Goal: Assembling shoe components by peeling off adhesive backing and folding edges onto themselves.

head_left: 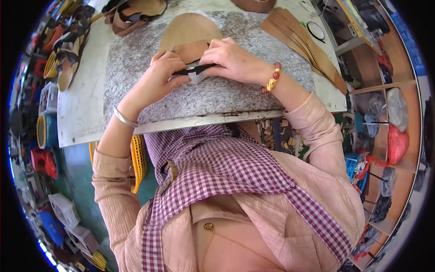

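Grips the left end of a black strip (195, 70) with the left hand (158, 72): thumb on the side nearer the lower frame, fingers bent and closed over from above. Grips the right end with the right hand (231, 61) in a mirrored pinch, fingers likewise bent. Cannot tell how firmly, with contact surfaces hidden. Presumably held at both ends to limit twisting and to leave the middle visible.

Shows a small whitish tab (195, 78) at the strip's middle, between the hands. Shows a tan leather piece (189, 50) at upper centre of the frame, between the hands and just above the strip. Cannot tell whether joined to the strip or merely lying against it.

Shows farther up a large rounded beige sheet (188, 28), lying on a speckled grey slab (267, 99), likely chosen for firm, level support.

Includes at upper right fanned brown leather strips (312, 56), partly over the slab and partly on the white table (77, 115), with a black-rimmed ring (316, 31) alongside. Includes brown footwear parts (136, 16) at upper left, set well apart from the hands, presumably to preserve working room.
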`<move>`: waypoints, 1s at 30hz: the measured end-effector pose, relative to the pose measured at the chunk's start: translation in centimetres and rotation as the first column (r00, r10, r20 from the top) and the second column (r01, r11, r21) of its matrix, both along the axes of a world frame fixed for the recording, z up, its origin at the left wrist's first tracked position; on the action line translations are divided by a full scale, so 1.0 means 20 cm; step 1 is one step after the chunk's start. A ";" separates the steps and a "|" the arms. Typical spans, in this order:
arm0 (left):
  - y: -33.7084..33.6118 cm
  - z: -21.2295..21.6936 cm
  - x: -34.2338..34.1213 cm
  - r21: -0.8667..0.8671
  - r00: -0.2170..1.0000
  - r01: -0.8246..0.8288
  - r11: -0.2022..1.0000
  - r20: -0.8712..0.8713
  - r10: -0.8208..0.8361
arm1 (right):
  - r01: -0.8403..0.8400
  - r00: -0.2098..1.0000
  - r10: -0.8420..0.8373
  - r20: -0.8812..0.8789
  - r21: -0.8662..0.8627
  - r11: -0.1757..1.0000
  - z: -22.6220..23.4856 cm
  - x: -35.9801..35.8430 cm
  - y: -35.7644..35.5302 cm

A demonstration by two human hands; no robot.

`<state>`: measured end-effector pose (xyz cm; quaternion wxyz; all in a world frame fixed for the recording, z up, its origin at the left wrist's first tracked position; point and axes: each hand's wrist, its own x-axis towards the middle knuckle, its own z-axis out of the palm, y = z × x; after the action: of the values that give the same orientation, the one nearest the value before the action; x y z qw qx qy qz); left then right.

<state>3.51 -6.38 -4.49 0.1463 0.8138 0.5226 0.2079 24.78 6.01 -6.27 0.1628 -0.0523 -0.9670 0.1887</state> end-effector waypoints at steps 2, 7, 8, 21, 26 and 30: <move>0.01 -0.01 0.01 0.027 1.000 0.020 0.999 -0.015 -0.020 | -0.007 0.998 0.010 -0.062 0.046 0.999 -0.01 -0.02 -0.03; 0.04 -0.04 -0.08 -0.026 0.983 0.136 0.990 0.129 -0.131 | 0.122 0.984 -0.081 -0.161 0.265 0.957 -0.13 -0.09 -0.08; 0.01 -0.02 -0.07 -0.069 0.986 0.098 0.993 0.145 -0.087 | 0.145 0.978 -0.084 -0.190 0.330 0.933 -0.16 -0.09 -0.08; -0.10 0.11 0.18 0.170 0.981 -0.194 0.966 0.058 0.186 | 0.898 0.435 -0.882 -0.181 0.161 0.410 -0.03 0.88 0.69; -0.14 0.12 0.21 0.185 0.979 -0.202 0.962 0.002 0.205 | 0.849 0.522 -0.839 -0.156 0.192 0.493 -0.10 0.96 0.73; -0.16 0.16 0.21 0.208 0.982 -0.191 0.959 0.036 0.188 | 0.901 0.422 -0.872 -0.248 0.015 0.433 -0.02 1.03 0.72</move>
<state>7.68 -9.52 -1.33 0.0430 0.7692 0.5720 0.2817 45.42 20.35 -6.57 0.3388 -0.5230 -0.7821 0.0076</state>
